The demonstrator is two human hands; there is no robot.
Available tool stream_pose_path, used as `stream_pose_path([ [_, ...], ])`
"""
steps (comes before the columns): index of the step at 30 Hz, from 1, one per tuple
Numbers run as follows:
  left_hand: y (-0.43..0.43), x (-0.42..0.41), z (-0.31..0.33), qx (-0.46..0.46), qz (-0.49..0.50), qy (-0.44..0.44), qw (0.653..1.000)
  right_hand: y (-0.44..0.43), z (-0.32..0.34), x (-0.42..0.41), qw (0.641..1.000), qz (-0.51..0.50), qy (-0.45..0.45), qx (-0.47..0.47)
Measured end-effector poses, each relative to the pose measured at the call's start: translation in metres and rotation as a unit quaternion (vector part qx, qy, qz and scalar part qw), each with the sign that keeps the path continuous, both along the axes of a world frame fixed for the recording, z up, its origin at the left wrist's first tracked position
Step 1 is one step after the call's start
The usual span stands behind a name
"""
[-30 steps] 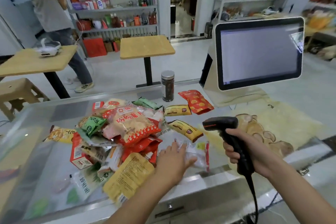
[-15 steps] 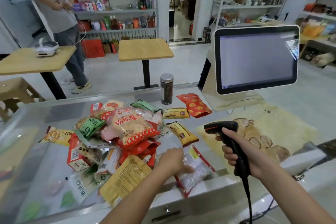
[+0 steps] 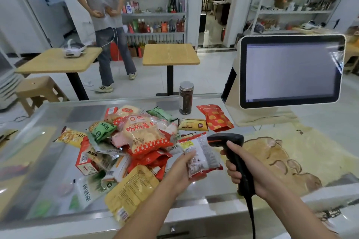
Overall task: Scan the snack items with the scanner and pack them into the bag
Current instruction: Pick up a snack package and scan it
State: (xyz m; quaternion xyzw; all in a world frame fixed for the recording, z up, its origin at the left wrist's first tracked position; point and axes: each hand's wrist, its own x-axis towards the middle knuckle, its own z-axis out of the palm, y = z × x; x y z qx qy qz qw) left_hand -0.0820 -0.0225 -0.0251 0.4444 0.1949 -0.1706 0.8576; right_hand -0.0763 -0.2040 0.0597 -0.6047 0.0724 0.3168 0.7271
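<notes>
Black scanner [image 3: 231, 153] gripped in right hand [image 3: 244, 174], nose just beside the clear red-edged snack pack [image 3: 204, 155] the left hand [image 3: 179, 172] pinches above the glass counter [image 3: 223, 200].

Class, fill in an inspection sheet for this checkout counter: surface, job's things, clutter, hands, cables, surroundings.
Surface: glass counter, reflective; yellow printed cloth at its right.
Job's things: snack pile mid-counter; scanner pointing toward a clear packet.
Clutter: lidded jar behind the pile.
Hands: left hand holds the packet; right hand grips the scanner.
Cables: scanner cable hangs off the front edge.
Surroundings: touchscreen at right; person by shelves; wooden tables.
</notes>
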Motion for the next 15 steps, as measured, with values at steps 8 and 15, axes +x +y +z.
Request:
stream_pose_path([
  [8, -0.011, 0.010, -0.007, -0.017, 0.115, 0.000, 0.993, 0.001, -0.004, 0.002, 1.000, -0.003, 0.014, -0.015],
  [15, -0.029, -0.017, -0.012, -0.051, 0.099, -0.013, 0.994, 0.006, -0.018, -0.002, 0.999, -0.019, -0.014, -0.043],
])
